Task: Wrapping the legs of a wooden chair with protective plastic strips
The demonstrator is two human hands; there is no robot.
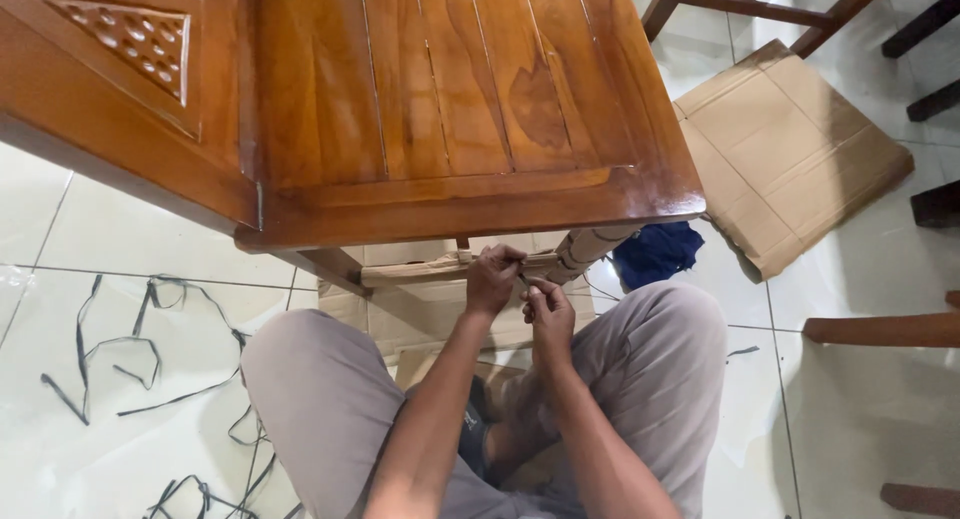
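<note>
Cardboard wrap point(420, 271) is what both hands are busy with, on a rail under the front edge of the shiny wooden chair point(450, 99). The left hand point(493, 279) is curled shut, pinching the wrap up by the rail. The right hand point(548, 314) sits just below and beside it, fingers closed on something thin and small (too small to tell what it is). The two hands almost touch.

This looks like the unwrapping step, with the packing being pulled or cut off the chair's lower parts. One chair leg point(585, 251) still has paper wound round it, so the work seems partly done. The next move would need a firm pinch and a careful pull away from the wood, so the glossy finish does not get scratched.

Both arms reach forward from between the bent knees, elbows low, wrists tipped up toward the rail. The person sits on the white tiled floor point(850, 399).

Black plastic straps point(120, 359) lie loose on the tiles to the left. A flat cardboard sheet point(800, 149) and a dark blue cloth point(657, 254) lie to the right.
</note>
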